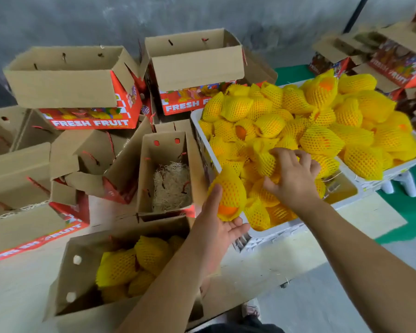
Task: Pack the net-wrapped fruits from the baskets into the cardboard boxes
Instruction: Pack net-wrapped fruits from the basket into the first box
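A white basket [274,233] at centre right is heaped with orange fruits in yellow foam nets [296,131]. My left hand [216,224] cups one net-wrapped fruit [229,193] at the basket's near left rim, thumb curled up its side. My right hand [296,179] reaches into the pile, fingers curled over another wrapped fruit [265,164]. Just below me stands an open cardboard box [65,284] holding several wrapped fruits [135,265]. Behind it another open box [149,169] contains only straw padding.
Several open "FRESH FRUIT" boxes [91,121] are stacked at left and rear. A second white basket [394,171] of wrapped fruit stands at right on a green floor. More printed boxes [394,61] are at far right. Everything rests on a pale wooden table [262,263].
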`<state>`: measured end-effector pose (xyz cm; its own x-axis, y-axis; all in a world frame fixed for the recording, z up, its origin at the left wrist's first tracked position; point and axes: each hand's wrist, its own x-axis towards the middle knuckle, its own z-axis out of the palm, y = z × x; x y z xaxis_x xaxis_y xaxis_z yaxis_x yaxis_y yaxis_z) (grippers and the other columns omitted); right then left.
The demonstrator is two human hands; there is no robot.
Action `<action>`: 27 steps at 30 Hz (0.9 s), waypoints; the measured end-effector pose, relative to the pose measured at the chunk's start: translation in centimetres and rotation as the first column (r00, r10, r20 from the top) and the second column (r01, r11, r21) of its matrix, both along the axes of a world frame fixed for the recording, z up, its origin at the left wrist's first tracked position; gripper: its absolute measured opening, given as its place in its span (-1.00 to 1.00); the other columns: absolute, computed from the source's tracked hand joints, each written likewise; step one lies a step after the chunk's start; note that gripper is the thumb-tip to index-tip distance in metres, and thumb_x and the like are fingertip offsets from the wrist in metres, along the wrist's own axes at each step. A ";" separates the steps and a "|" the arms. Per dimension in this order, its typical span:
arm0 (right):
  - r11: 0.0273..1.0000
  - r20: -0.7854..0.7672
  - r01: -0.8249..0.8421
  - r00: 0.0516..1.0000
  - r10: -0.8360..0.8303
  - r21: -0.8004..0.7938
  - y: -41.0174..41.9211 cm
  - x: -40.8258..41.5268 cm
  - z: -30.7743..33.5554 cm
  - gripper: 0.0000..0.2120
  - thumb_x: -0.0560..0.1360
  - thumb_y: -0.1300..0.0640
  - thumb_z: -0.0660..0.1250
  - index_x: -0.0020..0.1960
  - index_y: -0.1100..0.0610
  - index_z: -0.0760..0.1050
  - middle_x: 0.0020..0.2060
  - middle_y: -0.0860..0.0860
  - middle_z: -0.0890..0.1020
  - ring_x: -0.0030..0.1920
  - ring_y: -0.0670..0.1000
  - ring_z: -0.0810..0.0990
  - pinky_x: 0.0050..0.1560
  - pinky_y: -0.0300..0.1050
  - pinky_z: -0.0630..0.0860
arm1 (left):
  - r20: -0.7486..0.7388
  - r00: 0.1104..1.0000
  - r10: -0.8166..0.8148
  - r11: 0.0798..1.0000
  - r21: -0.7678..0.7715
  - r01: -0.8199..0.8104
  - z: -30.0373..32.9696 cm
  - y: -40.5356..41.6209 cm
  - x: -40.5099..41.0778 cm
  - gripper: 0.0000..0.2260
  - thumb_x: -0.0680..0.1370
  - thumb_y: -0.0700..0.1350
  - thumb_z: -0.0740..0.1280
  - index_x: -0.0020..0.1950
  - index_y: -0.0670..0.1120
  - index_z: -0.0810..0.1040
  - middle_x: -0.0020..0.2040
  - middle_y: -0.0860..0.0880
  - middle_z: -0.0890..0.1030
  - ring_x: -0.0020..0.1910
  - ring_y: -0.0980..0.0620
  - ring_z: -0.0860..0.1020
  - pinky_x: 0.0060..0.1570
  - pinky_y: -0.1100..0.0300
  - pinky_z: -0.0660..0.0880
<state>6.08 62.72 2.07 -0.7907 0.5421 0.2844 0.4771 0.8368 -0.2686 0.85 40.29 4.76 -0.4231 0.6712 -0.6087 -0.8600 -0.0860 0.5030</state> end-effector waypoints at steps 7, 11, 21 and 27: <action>0.828 -0.628 -0.300 0.775 -0.079 -0.474 -13.7 -0.3 2.0 -0.47 0.45 0.12 0.45 0.35 0.16 0.36 0.17 0.00 0.57 0.22 0.04 0.55 0.23 0.02 0.50 | -0.185 0.983 0.002 0.999 -0.047 -0.011 -1.1 -7.9 -2.6 -0.09 0.30 0.47 0.34 0.52 -0.03 0.43 0.30 -0.16 0.63 -0.03 -0.04 0.63 -0.11 0.12 0.63; 0.519 -0.625 -0.461 0.755 -0.199 -0.720 -22.7 -2.4 1.6 -0.55 0.48 0.01 0.40 0.32 0.04 0.39 0.09 0.03 0.61 0.11 0.05 0.61 0.16 0.20 0.57 | -0.220 0.976 0.001 0.996 -0.087 -0.020 -1.9 -12.9 -4.4 -0.03 0.25 0.61 0.35 0.50 0.05 0.46 0.22 -0.07 0.68 0.01 -0.01 0.68 -0.10 0.13 0.61; 0.707 -0.184 -0.288 0.958 0.222 -0.647 -26.9 -4.3 -0.1 -0.28 0.37 0.04 0.60 0.31 -0.01 0.18 0.11 -0.01 0.46 0.20 0.11 0.52 0.22 0.13 0.48 | -0.471 0.879 0.070 0.935 -0.275 -0.223 -4.1 -25.5 -9.8 -0.41 0.24 0.38 0.58 0.19 0.34 0.47 0.33 0.01 0.52 0.13 -0.12 0.64 -0.10 0.01 0.68; 0.961 0.513 -0.032 0.841 0.174 -0.273 -28.9 -5.3 -3.8 -0.38 0.51 0.11 0.39 0.48 0.07 0.18 0.38 0.17 0.30 0.31 0.28 0.48 0.21 0.13 0.46 | -0.608 0.770 -0.194 0.867 -0.473 -0.155 -6.1 -27.2 -9.8 -0.34 0.30 0.22 0.53 0.37 0.27 0.41 0.21 0.13 0.51 0.14 0.03 0.59 0.12 0.00 0.63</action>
